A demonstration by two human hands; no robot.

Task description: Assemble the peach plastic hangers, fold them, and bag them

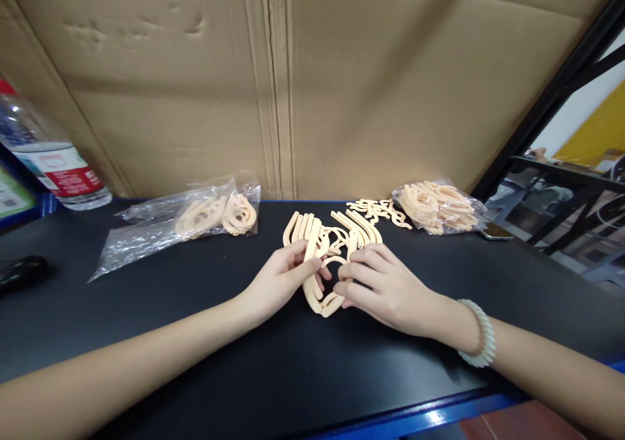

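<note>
A bundle of peach-coloured curved plastic strips (312, 235) lies on the black table top (273, 362) in the middle. My left hand (283, 277) has its fingers closed round the left side of the bundle. Pinching the strips on the right side is my right hand (381, 284), which wears a pale bead bracelet (481, 339) at the wrist. More of the same strips fan out just behind my fingers.
A clear plastic bag (195, 222) with peach parts lies at the back left, another bag (439, 207) at the back right, loose small pieces (375, 211) between. A water bottle (49, 157) lies far left. Behind stands a cardboard wall (293, 82).
</note>
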